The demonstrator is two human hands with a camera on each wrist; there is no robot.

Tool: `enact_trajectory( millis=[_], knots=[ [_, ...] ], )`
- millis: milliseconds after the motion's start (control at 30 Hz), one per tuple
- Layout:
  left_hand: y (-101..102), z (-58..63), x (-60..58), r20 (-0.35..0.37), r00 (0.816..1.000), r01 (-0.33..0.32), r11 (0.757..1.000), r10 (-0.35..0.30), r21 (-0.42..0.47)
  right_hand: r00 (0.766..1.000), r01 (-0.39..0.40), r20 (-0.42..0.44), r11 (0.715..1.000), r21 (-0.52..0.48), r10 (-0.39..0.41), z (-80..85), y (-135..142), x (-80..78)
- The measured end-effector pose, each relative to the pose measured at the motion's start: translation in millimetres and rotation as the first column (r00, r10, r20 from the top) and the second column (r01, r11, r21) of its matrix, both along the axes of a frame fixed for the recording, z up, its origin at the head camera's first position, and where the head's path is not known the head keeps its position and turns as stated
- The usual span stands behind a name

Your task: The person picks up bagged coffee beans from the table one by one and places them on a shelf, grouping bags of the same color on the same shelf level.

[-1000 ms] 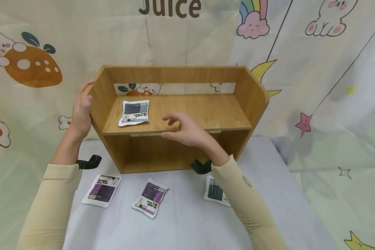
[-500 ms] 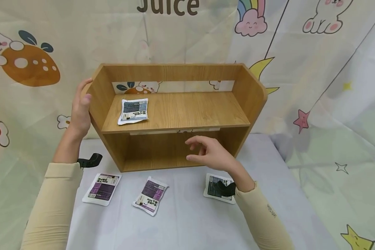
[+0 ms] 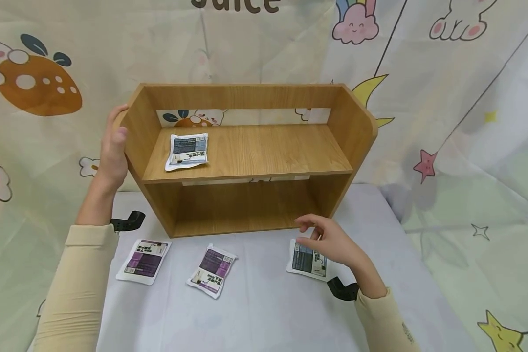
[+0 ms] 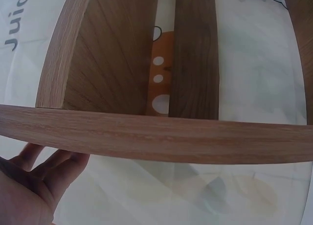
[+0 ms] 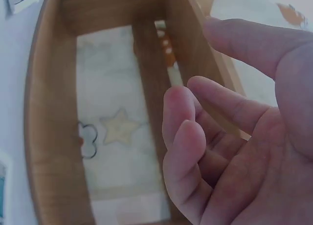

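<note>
The wooden two-tier shelf (image 3: 246,178) stands on a white-covered table. My left hand (image 3: 113,159) rests against the outside of its left side panel; in the left wrist view its fingers (image 4: 63,173) reach up to the panel's edge. One flat white packet with a blue label (image 3: 187,151) lies at the left of the upper tier. Low over a blue-green labelled packet (image 3: 305,261) on the table hovers my right hand (image 3: 332,242), fingers loosely bent and holding nothing. The hand covers that packet's upper right part.
Two purple-labelled packets lie on the table before the shelf: one at the left (image 3: 143,261), another (image 3: 212,271) nearer the middle. A printed cloth backdrop (image 3: 264,54) hangs right behind the shelf.
My right hand has moved from the front of the upper tier down and right to the blue-green packet. The left hand stays at the side panel. The head view has tilted slightly down.
</note>
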State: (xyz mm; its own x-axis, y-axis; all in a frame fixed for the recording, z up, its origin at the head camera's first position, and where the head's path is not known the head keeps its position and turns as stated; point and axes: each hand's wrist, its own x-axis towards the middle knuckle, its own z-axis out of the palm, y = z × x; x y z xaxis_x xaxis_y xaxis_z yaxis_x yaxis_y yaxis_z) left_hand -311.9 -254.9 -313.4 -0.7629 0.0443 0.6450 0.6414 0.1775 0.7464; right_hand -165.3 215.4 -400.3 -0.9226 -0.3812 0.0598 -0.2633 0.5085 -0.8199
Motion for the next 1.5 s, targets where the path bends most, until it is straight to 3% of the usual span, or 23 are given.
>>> enact_trajectory(
  millis=[167,433,633,767,1067,1300,1500],
  knots=[
    [-1.5,-1.1,1.2,0.000,1.000,0.005,1.000,-0.005,0.030,0.996,0.084,0.019,0.996,-0.023,-0.084,-19.0,10.9,14.5],
    [-2.6,-4.5,2.8,0.004,1.000,-0.004,1.000,0.004,0.030,0.973,0.206,0.123,0.975,-0.086,-0.195,-50.4,26.5,35.7],
    [-2.8,-2.1,1.5,-0.008,1.000,0.005,0.999,-0.005,0.044,0.948,0.294,0.160,0.950,-0.103,-0.276,-70.4,33.7,40.9],
    [-1.8,-0.2,0.2,-0.008,1.000,0.004,0.999,-0.004,0.034,0.934,0.333,0.168,0.939,-0.082,-0.317,-87.5,40.4,36.2],
    [-0.3,1.3,-2.1,-0.021,1.000,-0.005,1.000,0.005,0.027,0.941,0.328,0.099,0.945,-0.018,-0.325,-123.4,59.5,8.5],
    [0.1,-0.3,-3.1,-0.027,1.000,0.003,0.999,-0.003,0.033,0.961,0.259,0.107,0.965,-0.032,-0.255,-137.5,65.7,-5.5],
    [1.2,-0.7,-3.5,-0.016,1.000,-0.008,1.000,0.008,0.022,0.975,0.211,0.058,0.976,0.052,-0.214,-141.8,65.9,-7.9]
  ],
)
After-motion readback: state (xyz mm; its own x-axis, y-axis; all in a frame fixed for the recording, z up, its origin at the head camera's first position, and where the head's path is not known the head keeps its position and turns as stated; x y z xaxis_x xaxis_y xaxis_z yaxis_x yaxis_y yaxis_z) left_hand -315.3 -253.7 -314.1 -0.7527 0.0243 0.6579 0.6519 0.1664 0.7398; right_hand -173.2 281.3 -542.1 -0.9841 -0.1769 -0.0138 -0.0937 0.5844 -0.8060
